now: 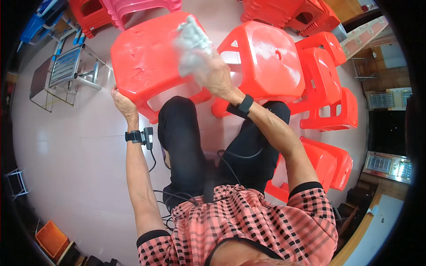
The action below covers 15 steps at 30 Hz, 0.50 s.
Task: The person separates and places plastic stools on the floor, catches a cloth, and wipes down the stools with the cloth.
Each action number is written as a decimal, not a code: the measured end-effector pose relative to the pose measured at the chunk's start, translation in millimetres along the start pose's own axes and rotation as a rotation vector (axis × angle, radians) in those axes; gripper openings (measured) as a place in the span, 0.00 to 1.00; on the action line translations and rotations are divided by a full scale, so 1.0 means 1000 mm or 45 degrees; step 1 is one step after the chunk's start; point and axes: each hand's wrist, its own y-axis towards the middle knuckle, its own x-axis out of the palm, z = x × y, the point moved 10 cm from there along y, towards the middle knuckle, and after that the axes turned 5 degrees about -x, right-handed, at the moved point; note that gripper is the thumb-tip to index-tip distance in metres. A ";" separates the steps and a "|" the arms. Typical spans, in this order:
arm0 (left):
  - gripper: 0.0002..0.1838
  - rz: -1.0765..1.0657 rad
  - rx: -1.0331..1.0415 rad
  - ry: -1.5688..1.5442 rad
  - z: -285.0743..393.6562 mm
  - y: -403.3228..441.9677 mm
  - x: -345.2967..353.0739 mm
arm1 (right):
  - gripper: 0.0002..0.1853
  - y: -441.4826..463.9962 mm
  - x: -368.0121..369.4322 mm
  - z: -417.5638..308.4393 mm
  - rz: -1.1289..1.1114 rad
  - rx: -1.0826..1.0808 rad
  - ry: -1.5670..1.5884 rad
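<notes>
A red plastic stool [144, 55] is tilted in front of my knees, its square seat facing me. My left hand [124, 104] grips the near left corner of that seat, fingers curled round the edge. In my right hand [216, 76] is a bunched grey-white cloth [191, 46], smeared by motion, over the seat's right side. Whether the cloth presses on the plastic all along cannot be made out. Just right of this hand stands a second red stool [276, 57] with a ringed seat and a small centre hole.
More red stools [321, 75] crowd the right side, others [321, 166] beside my right leg. A pink stool [142, 9] stands at the top. On the left are metal-framed racks [66, 66]; an orange basket [52, 239] is at lower left. Black cables [177, 197] cross my lap.
</notes>
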 end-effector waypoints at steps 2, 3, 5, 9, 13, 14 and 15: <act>0.25 -0.022 -0.104 -0.111 -0.008 0.000 0.000 | 0.23 -0.004 -0.010 0.027 0.173 0.055 0.020; 0.25 -0.037 -0.030 -0.046 -0.007 -0.001 0.001 | 0.24 -0.008 -0.016 0.036 0.258 0.086 0.030; 0.23 -0.070 0.123 0.074 -0.004 -0.001 0.005 | 0.25 -0.020 -0.018 0.043 0.341 0.115 0.062; 0.20 0.030 0.120 -0.006 0.004 -0.003 0.001 | 0.26 -0.047 -0.005 0.071 0.601 0.267 0.246; 0.21 -0.046 0.155 0.193 0.007 -0.004 0.007 | 0.26 -0.089 0.022 0.122 0.713 0.597 0.641; 0.22 -0.082 0.130 0.210 0.007 -0.004 0.009 | 0.26 -0.103 0.029 0.134 0.746 0.643 0.585; 0.22 -0.093 0.068 0.157 0.005 -0.004 0.009 | 0.26 -0.117 0.036 0.146 0.782 0.688 0.528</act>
